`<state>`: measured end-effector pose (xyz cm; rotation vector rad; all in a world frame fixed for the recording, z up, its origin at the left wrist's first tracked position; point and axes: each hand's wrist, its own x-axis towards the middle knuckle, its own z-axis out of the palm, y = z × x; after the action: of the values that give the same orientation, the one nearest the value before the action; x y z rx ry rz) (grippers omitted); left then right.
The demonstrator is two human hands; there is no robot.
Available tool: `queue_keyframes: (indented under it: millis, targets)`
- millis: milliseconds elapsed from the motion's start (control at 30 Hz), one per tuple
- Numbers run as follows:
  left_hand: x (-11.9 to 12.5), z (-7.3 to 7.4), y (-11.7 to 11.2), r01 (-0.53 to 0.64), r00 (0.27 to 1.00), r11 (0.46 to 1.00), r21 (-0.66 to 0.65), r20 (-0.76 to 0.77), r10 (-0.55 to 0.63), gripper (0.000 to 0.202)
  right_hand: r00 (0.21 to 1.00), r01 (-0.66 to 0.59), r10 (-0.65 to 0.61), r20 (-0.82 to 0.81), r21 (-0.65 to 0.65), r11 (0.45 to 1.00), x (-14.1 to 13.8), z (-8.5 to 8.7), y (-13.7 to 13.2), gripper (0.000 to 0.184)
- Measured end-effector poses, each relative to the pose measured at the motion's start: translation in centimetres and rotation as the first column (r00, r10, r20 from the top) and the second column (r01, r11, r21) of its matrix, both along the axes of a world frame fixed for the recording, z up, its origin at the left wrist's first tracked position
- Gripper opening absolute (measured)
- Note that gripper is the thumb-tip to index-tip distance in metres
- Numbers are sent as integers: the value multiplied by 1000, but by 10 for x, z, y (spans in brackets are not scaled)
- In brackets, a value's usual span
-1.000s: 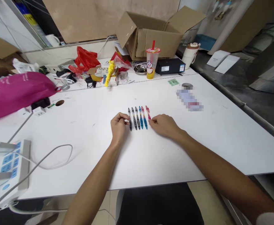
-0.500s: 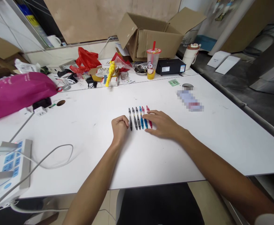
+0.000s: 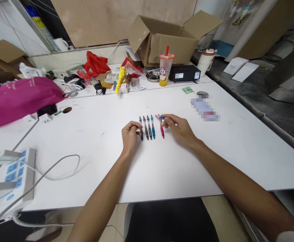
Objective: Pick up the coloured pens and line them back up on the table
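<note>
Several click pens lie upright in a row on the white table (image 3: pixel 106 168). From the left come a black pen (image 3: pixel 141 135), two more black ones (image 3: pixel 146 131) and a blue pen (image 3: pixel 153 129). Past a gap lies a pink pen (image 3: pixel 162 131). My right hand (image 3: pixel 178 127) pinches a pen with a blue grip and pinkish end (image 3: pixel 161 117), raised crosswise over the pink pen's top. My left hand (image 3: pixel 130 134) rests at the row's left end, fingers loosely curled with thumb and index apart, overlapping the leftmost black pen; whether it touches that pen I cannot tell.
At the back are a drink cup (image 3: pixel 166 69), an open carton (image 3: pixel 172 43), a black box (image 3: pixel 184 73) and a yellow toy-like stick (image 3: pixel 120 79). A magenta bag (image 3: pixel 23 97) lies left. A power strip (image 3: pixel 23 178) with cables occupies the front left.
My right hand has taken the blue-gripped, pink-ended pen out of the row and turned it sideways, leaving a gap. The left hand has loosened from a fist.
</note>
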<state>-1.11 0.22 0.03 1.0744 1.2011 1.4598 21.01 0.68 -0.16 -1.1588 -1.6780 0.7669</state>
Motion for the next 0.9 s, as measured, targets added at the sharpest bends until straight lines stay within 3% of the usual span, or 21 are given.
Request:
queue_keyframes:
  millis: [167, 300, 433, 567, 700, 767, 900]
  targets:
    - [0, 3, 1, 60, 995, 994, -91, 88, -52, 15, 972, 24, -33, -234, -39, 999, -7, 5, -3, 40]
    - [4, 6, 0, 150, 974, 976, -160, 194, -117, 29, 945, -164, 148, -292, -32, 986, -9, 9, -9, 34]
    - [6, 7, 0, 209, 948, 965, -158, 273, -161, 39, 881, -389, 343, -326, -86, 917, -11, 11, -12, 27]
    - [5, 5, 0, 246, 930, 960, -135, 313, -194, 31, 855, -440, 311, -415, -265, 858, -14, 10, -10, 32]
    - [7, 6, -1, 280, 923, 954, -105, 303, -237, 31, 872, -478, 337, -355, -475, 739, -17, 8, -10, 51]
    - [8, 7, -1, 281, 927, 954, -102, 285, -243, 33, 888, -458, 368, -277, -450, 767, -17, 8, -11, 52]
    - [9, 5, -1, 225, 953, 968, -113, 232, -194, 36, 949, -300, 313, 15, -255, 919, -17, 10, -16, 33]
